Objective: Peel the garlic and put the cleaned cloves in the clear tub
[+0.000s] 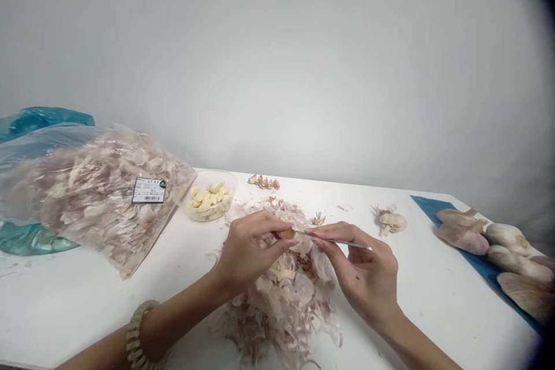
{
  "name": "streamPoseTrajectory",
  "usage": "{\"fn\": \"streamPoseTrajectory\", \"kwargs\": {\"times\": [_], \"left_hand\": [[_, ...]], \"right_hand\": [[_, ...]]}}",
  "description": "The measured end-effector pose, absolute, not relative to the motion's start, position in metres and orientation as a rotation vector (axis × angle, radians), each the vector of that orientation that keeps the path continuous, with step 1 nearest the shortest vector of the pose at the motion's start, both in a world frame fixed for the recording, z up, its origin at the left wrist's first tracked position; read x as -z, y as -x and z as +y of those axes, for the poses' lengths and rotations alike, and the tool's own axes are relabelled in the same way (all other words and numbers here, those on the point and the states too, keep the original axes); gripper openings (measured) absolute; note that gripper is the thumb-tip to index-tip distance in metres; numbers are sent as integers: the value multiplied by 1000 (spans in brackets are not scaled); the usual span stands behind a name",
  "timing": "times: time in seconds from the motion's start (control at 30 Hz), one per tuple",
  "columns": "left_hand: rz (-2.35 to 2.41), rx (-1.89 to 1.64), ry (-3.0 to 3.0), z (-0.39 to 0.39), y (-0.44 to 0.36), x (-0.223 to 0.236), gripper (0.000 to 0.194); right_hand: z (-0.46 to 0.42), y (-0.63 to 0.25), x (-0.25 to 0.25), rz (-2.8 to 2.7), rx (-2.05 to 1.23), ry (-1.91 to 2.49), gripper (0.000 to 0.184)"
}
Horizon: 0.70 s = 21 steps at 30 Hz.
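Note:
Between the thumb and fingertips of my left hand (254, 243) is a brownish garlic clove (287, 233) with its skin on. My right hand (366, 272) pinches a thin metal tool (347, 241), perhaps a small knife; its tip meets the clove's right side. Under both hands spreads a heap of garlic skins (290, 312). Just behind the heap stands a clear round container (210, 196) with peeled garlic cloves (212, 193) in it. A short row of unpeeled cloves (264, 182) lies near the table's back edge.
A large clear bag of garlic skins (104, 185) with a label leans at the left, blue-green plastic (47, 118) behind it. To the right lies a partly broken garlic bulb (390, 221). Several whole garlic bulbs (507, 237) rest on a blue sheet (433, 206) at the far right.

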<state>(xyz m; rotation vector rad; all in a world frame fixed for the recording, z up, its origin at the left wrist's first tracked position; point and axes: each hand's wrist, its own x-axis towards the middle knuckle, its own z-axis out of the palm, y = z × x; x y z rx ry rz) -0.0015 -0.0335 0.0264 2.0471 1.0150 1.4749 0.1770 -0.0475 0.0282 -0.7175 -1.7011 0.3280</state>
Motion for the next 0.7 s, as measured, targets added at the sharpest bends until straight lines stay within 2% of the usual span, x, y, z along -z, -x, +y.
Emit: {"fn": "streamPoseTrajectory", "kwargs": {"times": [0.17,0.37,0.7], "left_hand": [[1083,-1446,-1976,-34,4,-28,8],[1139,-1400,-1863,-34,3,-30,10],[1119,-1276,-1300,-33,0,-28,16]], "right_hand": [[-49,-176,-27,-1692,-339,716,21],[-49,-175,-26,-1680,-376,711,21],[-51,-175,-26,-1701,-413,685,21]]}}
